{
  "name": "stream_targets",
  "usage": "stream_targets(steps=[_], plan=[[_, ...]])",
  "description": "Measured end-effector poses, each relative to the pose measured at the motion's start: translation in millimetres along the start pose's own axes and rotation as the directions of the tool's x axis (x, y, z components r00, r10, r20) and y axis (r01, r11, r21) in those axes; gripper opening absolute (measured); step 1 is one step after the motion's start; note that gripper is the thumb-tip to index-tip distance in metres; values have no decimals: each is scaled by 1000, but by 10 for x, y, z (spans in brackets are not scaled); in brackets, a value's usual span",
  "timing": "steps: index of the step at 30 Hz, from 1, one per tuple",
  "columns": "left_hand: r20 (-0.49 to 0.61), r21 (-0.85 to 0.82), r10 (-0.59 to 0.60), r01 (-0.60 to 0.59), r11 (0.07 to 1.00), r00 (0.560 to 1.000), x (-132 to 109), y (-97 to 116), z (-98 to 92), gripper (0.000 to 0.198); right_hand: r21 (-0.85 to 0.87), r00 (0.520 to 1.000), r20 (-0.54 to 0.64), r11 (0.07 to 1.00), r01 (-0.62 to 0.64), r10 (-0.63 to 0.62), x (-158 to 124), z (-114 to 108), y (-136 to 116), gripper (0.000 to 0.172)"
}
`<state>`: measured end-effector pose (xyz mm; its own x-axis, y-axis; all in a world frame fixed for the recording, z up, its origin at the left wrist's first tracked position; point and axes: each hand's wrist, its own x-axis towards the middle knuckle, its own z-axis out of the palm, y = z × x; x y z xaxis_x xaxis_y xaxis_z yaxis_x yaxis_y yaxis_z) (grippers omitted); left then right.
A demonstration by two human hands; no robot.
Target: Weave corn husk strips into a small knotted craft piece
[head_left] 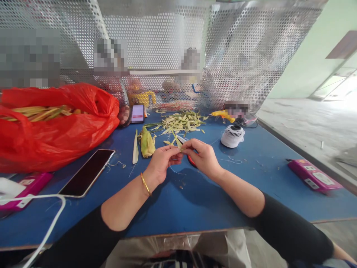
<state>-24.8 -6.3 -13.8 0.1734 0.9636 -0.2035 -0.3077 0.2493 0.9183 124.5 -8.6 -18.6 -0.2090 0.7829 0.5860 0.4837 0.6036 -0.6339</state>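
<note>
My left hand and my right hand meet over the middle of the blue table, fingertips pinched together on a small pale piece of corn husk. Just behind my right hand lie scissors, their red handle and blade partly hidden by the fingers. Left of my hands stands a bundle of green-yellow corn husk, with a long flat husk strip beside it. A pile of cut husk pieces spreads farther back. To the right sits a spool of white thread, with loose thread on the table.
A red plastic bag full of husks fills the left. In front of it lies a dark phone, near a white cable. A yellow glue gun is at the back, a purple box at right. A perforated metal screen closes the far side.
</note>
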Motion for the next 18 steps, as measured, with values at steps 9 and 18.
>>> stream_targets(steps=[9, 18], plan=[[-33, -55, -1, -1, 998, 999, 4, -12, 11, 10, 0, 1000, -2, 1000, 2, -2, 8, -5, -18, 12], [-15, 105, 198, -195, 975, 980, -9, -59, 52, 7, 78, 986, -70, 986, -144, 150, 5, 16, -12, 4]])
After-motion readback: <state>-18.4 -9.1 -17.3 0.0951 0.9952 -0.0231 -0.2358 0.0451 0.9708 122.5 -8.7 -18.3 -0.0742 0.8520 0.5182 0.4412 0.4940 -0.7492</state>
